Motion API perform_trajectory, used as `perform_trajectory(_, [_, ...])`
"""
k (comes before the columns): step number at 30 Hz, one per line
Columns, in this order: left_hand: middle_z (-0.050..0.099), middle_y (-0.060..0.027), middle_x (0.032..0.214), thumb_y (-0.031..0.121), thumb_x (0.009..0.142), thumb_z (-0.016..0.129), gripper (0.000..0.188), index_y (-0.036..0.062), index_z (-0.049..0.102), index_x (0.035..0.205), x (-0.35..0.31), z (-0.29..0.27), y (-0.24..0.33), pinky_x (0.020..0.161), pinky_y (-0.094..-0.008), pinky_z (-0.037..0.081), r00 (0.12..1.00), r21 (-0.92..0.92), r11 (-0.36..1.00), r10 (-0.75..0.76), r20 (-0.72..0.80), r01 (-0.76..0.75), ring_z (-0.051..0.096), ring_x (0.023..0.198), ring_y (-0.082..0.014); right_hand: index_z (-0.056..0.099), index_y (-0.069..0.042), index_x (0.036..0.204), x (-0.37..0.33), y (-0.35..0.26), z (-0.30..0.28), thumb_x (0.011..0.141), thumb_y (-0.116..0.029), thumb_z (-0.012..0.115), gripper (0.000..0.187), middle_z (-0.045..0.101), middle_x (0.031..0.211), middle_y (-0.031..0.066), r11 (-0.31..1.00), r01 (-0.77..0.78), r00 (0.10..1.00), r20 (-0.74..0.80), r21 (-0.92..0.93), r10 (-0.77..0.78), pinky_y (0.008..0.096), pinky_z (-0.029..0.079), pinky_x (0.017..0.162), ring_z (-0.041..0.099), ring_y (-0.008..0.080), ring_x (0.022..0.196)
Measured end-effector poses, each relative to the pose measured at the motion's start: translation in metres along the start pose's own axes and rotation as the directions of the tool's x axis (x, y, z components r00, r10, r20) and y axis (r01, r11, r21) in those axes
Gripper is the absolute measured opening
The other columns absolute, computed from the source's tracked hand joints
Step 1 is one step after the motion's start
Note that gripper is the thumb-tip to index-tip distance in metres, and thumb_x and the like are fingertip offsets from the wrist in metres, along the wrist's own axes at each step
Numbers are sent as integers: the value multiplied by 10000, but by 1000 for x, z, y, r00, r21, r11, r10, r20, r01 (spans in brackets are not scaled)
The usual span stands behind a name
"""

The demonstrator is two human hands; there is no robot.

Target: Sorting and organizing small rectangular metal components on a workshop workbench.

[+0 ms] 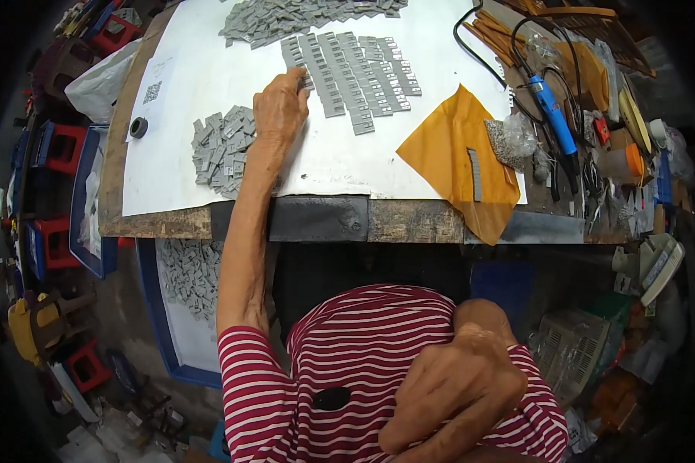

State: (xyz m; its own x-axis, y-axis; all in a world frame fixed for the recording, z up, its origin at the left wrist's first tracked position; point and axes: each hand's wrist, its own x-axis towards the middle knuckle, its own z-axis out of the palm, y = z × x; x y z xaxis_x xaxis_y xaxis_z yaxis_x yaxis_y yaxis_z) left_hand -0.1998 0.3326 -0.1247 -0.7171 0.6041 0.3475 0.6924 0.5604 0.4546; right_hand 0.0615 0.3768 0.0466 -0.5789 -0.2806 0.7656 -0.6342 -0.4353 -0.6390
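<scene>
On the white-covered table, my left hand reaches forward with its fingers pinched at the near end of the leftmost row of small flat grey pieces. The piece under its fingertips is mostly hidden. Several such rows lie side by side, slightly slanted. Next to my left wrist is a loose heap of the same grey pieces, and a larger heap spreads at the far edge. My right hand is raised in front of my striped shirt, fingers curled; whatever they hold, if anything, is hidden.
An amber sheet with a short grey strip on it overhangs the table's front edge. To its right are a clear bag of small bits and a blue-handled corded tool. A black ring sits left; a blue tray stands below.
</scene>
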Motion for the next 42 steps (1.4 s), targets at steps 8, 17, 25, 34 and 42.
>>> perform_trajectory(8, [626, -162, 831, 132, 733, 631, 295, 16, 523, 981, -2, -2, 6, 669, -398, 472, 996, 3, 996, -92, -12, 93, 618, 765, -316, 608, 105, 983, -9, 5, 20, 923, -196, 411, 365, 617, 822, 220, 986, 147, 900, -402, -79, -166, 271, 483, 439, 610, 233, 585])
perform_trajectory(17, [619, -171, 860, 114, 732, 640, 373, 5, 489, 1055, -6, 0, 7, 694, -424, 434, 995, -39, 994, -100, -20, 99, 613, 781, -315, 584, 56, 895, -22, -20, 23, 746, 47, 618, 153, 593, 701, 230, 951, -177, 908, -415, -253, 59, 226, 456, 343, 555, 184, 418])
perform_trajectory(25, [621, -157, 770, 59, 734, 594, 224, 24, 588, 955, -35, -39, 7, 637, -372, 456, 977, -136, 991, -34, -212, 5, 608, 653, -294, 623, -85, 905, 8, -34, 31, 871, -241, 511, 195, 619, 750, 161, 887, -288, 866, -493, -361, 81, 259, 451, 447, 575, 187, 562])
perform_trajectory(34, [602, -149, 766, -34, 735, 543, 128, -7, 610, 841, -62, -75, -3, 681, -359, 455, 979, -94, 993, 45, -196, -65, 576, 721, -282, 572, -131, 817, 36, -37, 41, 773, -299, 605, 177, 602, 693, 66, 654, -576, 773, -586, -490, 242, 282, 400, 521, 539, 186, 599])
perform_trajectory(42, [557, -72, 885, 1, 724, 605, 167, 63, 641, 875, -68, -60, -19, 780, -374, 386, 991, 139, 982, 134, -12, -131, 492, 893, -251, 571, -108, 876, 1, -40, 41, 771, -360, 593, 274, 612, 743, 54, 764, -370, 887, -445, -528, 122, 376, 437, 557, 551, 202, 596])
